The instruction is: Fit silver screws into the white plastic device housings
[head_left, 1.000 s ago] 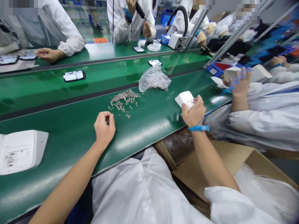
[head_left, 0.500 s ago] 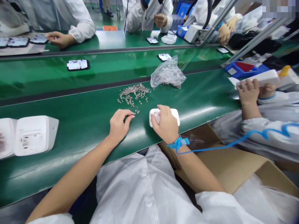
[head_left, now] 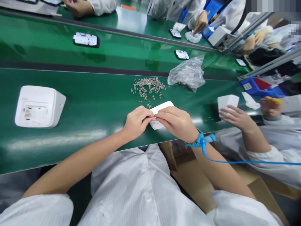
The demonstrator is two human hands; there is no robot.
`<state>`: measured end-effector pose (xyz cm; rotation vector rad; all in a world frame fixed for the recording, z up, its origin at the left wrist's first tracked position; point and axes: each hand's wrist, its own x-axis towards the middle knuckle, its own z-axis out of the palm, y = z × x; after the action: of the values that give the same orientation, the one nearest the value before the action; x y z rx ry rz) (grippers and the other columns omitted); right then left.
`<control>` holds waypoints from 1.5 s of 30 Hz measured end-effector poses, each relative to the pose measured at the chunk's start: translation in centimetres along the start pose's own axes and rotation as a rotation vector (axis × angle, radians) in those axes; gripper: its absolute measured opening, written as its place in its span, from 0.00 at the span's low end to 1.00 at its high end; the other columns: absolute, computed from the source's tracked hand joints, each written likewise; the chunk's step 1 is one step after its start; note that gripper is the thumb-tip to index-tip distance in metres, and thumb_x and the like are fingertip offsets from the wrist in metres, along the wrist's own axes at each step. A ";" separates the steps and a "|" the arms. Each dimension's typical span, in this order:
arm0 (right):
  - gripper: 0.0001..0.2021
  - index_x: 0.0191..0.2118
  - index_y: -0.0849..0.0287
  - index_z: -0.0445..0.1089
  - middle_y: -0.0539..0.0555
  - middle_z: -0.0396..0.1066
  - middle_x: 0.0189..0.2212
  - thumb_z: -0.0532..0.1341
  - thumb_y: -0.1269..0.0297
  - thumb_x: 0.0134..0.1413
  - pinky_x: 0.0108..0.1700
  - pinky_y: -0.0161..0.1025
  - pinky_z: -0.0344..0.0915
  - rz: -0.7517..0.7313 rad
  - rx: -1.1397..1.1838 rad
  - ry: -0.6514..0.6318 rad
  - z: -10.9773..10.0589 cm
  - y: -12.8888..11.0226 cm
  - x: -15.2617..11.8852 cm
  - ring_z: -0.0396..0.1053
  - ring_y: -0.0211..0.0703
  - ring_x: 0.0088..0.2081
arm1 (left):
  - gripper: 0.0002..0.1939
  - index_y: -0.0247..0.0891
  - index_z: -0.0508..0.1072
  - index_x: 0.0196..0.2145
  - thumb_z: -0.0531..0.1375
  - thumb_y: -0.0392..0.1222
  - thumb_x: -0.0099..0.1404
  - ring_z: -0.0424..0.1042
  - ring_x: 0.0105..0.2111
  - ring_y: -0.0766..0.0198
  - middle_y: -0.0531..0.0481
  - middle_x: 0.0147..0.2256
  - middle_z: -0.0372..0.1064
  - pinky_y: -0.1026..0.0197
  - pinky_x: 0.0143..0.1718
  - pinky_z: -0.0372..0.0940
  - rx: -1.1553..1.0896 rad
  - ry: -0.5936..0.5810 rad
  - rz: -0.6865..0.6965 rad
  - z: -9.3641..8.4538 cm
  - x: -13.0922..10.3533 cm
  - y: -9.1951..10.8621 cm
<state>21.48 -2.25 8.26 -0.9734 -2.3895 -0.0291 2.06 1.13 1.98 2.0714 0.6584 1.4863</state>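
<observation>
A white plastic casing (head_left: pixel 156 125) lies on the green bench in front of me, turned at a slant and partly covered by my hands. My left hand (head_left: pixel 137 124) is closed in a pinch at its left side, thumb and forefinger over the casing. From the right, my right hand (head_left: pixel 177 122) reaches across it with fingers pressed together, and its fingertips meet those of my left hand. Whatever lies between the fingertips is too small or hidden to name. Just beyond is a pile of small metal pieces (head_left: pixel 149 84), a few scattered toward the casing.
A clear plastic bag (head_left: pixel 188 73) with small parts lies behind the pile. At left stands a white boxy housing (head_left: pixel 39 106). Flat device parts (head_left: pixel 86 40) lie on the middle strip. A co-worker's hand (head_left: pixel 237 117) touches a white box at right. A blue cord (head_left: pixel 246 162) runs from my right wrist.
My left hand has moved from beside the metal pile to the casing, meeting my right fingertips. The casing has turned to a slant. The view has shifted; the co-worker's white box has been stood up.
</observation>
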 end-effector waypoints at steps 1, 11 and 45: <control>0.06 0.45 0.57 0.72 0.55 0.76 0.40 0.58 0.71 0.69 0.43 0.42 0.71 0.002 -0.001 -0.010 -0.1 0.2 0.0 0.73 0.47 0.42 | 0.06 0.39 0.71 0.34 0.59 0.37 0.72 0.72 0.34 0.67 0.53 0.33 0.75 0.62 0.38 0.69 -0.009 -0.011 -0.002 0.2 -0.1 0.0; 0.09 0.43 0.59 0.72 0.59 0.73 0.40 0.54 0.70 0.70 0.43 0.45 0.69 0.037 -0.086 -0.200 0.7 5.5 -0.9 0.71 0.50 0.41 | 0.20 0.30 0.72 0.46 0.55 0.53 0.73 0.70 0.45 0.50 0.39 0.43 0.73 0.51 0.40 0.64 0.538 -0.515 0.302 1.8 -1.7 0.5; 0.10 0.40 0.58 0.74 0.56 0.74 0.36 0.55 0.70 0.69 0.42 0.46 0.67 0.005 -0.106 -0.246 2.6 5.4 -0.5 0.69 0.49 0.40 | 0.20 0.32 0.76 0.40 0.58 0.55 0.70 0.71 0.51 0.43 0.39 0.42 0.75 0.48 0.46 0.65 0.627 -0.514 0.306 1.5 -1.6 0.0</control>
<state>24.06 2.03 4.86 -1.0864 -2.6323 -0.0365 2.99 -0.12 0.44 2.9963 0.6699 0.8609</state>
